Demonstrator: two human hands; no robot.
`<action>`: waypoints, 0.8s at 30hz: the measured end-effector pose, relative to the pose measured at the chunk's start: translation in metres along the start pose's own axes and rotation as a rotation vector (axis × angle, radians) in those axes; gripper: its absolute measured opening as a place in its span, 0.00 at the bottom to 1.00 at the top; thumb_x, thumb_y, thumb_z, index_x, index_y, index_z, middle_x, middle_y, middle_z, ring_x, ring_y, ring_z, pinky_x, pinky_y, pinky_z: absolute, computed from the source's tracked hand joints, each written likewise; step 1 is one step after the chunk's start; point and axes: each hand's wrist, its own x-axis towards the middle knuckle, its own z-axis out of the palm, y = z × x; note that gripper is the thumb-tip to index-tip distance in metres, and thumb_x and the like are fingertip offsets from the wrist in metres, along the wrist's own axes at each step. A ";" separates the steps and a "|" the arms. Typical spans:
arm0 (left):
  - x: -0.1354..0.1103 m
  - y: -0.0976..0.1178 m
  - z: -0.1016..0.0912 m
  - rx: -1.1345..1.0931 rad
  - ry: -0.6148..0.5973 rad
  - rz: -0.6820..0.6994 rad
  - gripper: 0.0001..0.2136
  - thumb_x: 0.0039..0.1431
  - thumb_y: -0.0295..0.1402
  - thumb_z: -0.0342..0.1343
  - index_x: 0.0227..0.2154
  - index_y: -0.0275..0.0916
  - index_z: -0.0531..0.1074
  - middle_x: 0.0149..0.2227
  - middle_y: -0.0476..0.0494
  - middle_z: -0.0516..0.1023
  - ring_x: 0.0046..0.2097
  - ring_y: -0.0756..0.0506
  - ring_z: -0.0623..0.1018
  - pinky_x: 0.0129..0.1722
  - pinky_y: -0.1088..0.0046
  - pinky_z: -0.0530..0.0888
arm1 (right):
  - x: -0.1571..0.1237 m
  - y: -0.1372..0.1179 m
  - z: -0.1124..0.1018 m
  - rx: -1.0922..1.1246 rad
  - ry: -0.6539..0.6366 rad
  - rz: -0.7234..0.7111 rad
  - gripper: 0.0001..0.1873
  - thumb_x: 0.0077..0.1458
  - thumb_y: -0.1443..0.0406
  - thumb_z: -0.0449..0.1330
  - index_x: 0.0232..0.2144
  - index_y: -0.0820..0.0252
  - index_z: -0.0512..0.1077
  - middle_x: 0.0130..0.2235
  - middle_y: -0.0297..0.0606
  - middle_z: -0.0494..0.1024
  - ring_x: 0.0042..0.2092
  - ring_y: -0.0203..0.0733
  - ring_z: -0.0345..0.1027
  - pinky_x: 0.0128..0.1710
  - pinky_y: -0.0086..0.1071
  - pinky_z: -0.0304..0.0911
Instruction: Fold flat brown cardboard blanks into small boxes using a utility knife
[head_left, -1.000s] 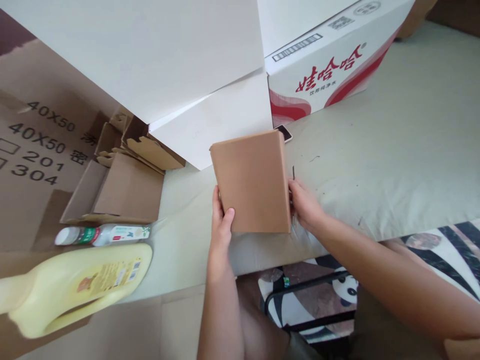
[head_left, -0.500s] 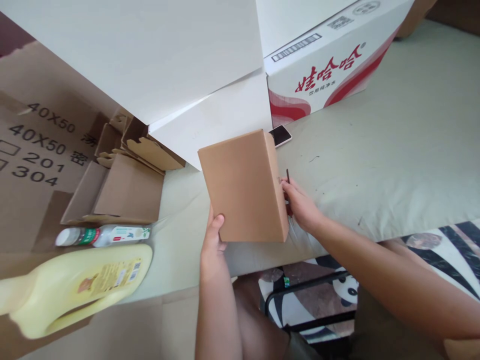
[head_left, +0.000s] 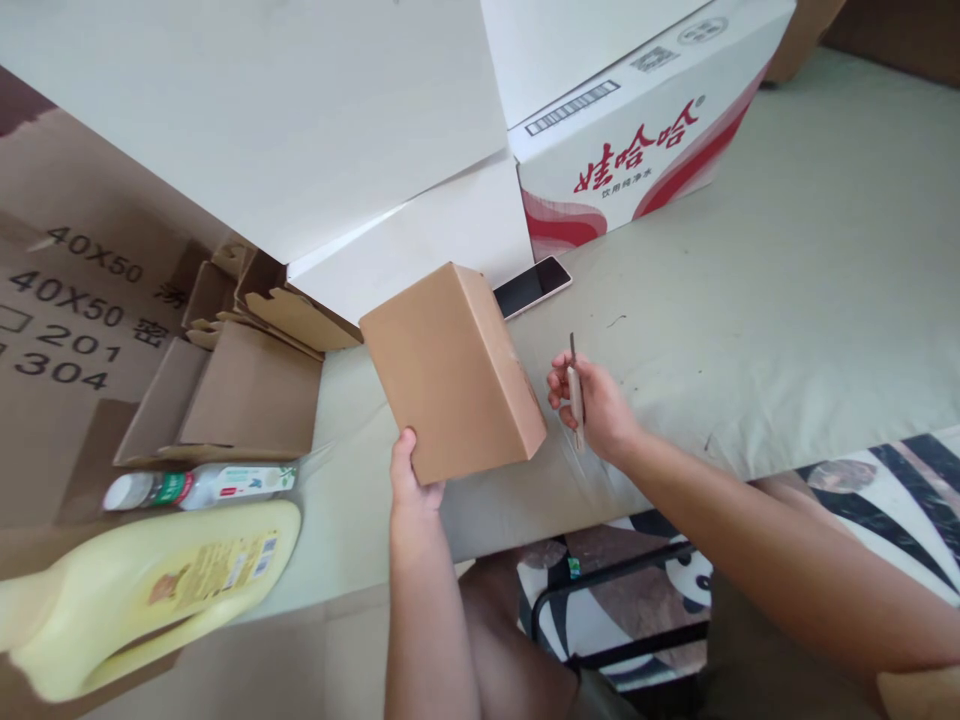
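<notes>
A small brown cardboard box is tilted above the pale green surface. Closed on its lower left corner is my left hand, the thumb on the near face and the other fingers hidden behind. To the right of the box, and apart from it, my right hand grips a slim utility knife with a light handle; its thin dark blade points up. Behind the box a phone lies flat, partly covered by the box's edge.
White cartons, one with red print, stand at the back. On the left are an opened brown carton, a clear bottle and a large yellow jug. A black metal frame is below the surface's front edge.
My right hand with the knife has come away from the box's right side. The box has turned and shifted left, so more of that side and of the phone shows.
</notes>
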 end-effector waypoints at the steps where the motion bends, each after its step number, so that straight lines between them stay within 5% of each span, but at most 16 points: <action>1: 0.000 0.000 0.001 -0.001 0.014 -0.008 0.24 0.31 0.48 0.69 0.32 0.39 0.76 0.30 0.45 0.80 0.31 0.45 0.78 0.29 0.71 0.73 | 0.000 0.000 0.000 0.001 -0.001 -0.002 0.12 0.47 0.55 0.54 0.32 0.53 0.61 0.26 0.30 0.63 0.25 0.34 0.58 0.16 0.26 0.40; 24: -0.001 -0.003 -0.002 0.086 -0.002 -0.005 0.25 0.33 0.46 0.69 0.36 0.40 0.77 0.41 0.41 0.81 0.43 0.39 0.80 0.37 0.66 0.76 | -0.006 0.000 0.002 -0.285 -0.133 0.104 0.21 0.54 0.50 0.52 0.19 0.58 0.67 0.17 0.30 0.62 0.18 0.32 0.54 0.16 0.27 0.47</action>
